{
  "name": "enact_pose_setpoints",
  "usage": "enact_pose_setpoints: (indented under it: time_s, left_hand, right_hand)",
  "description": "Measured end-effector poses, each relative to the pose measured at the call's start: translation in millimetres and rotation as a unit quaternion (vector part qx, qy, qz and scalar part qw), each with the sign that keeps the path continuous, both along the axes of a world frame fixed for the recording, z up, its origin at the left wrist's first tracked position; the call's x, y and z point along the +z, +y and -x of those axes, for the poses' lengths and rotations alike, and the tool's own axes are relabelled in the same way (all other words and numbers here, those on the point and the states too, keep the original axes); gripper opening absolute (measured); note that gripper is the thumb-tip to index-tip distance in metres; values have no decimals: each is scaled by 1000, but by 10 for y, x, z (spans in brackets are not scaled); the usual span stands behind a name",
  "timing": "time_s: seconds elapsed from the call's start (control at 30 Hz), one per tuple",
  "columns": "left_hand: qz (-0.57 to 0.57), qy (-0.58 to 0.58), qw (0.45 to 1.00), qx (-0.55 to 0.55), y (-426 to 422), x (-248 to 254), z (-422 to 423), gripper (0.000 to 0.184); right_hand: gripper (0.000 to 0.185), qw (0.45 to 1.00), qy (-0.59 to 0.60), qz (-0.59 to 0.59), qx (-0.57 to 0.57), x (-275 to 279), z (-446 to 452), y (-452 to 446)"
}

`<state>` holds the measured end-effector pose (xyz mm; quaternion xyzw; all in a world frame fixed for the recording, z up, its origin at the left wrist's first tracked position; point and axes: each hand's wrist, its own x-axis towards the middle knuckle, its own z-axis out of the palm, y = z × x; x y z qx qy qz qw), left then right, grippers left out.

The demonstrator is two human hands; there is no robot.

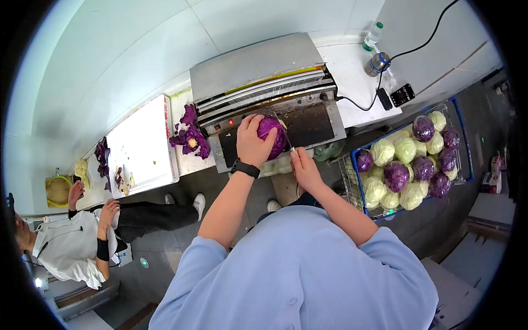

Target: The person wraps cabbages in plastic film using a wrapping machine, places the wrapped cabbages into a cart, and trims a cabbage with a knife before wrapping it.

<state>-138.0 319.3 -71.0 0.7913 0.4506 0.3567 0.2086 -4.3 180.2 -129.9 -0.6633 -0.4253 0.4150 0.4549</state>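
On the dark plate of a wrapping machine (308, 124) rests a purple cabbage (279, 146). My left hand (254, 142), with a black watch at its wrist, presses on the cabbage's left side with the fingers curved over it. A knife (288, 137) is gripped by its handle in my right hand (306, 169). Its blade stands against the right side of the cabbage, by the pale stem end. Left of the machine lies a heap of purple outer leaves (190, 135) with a cut pale core among them.
To the right, a blue-rimmed cart (363, 205) holds several wrapped purple and green cabbages (405, 149). A bottle (373, 37), a jar (377, 64), a phone (403, 95) and a black cable (422, 47) are at the back right. A white board (144, 140) with scraps lies left; a co-worker (71, 245) stands there.
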Motion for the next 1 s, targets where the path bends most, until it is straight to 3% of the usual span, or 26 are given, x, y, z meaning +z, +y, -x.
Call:
enact_pose_setpoints:
  time_s: [0.4, 0.53, 0.67, 1.0]
  left_hand:
    - [24, -19, 1000, -5, 70, -73, 33, 43]
    - [39, -18, 999, -7, 89, -67, 43, 43]
    - [-41, -8, 999, -6, 6, -111, 26, 42]
    - [48, -70, 996, 25, 141, -117, 109, 39]
  right_hand:
    - [33, 987, -161, 27, -2, 67, -1, -89]
    - [32, 982, -183, 50, 20, 164, -24, -19]
    - [31, 980, -189, 45, 46, 170, -119, 206]
    - [35, 979, -181, 59, 70, 334, -160, -41]
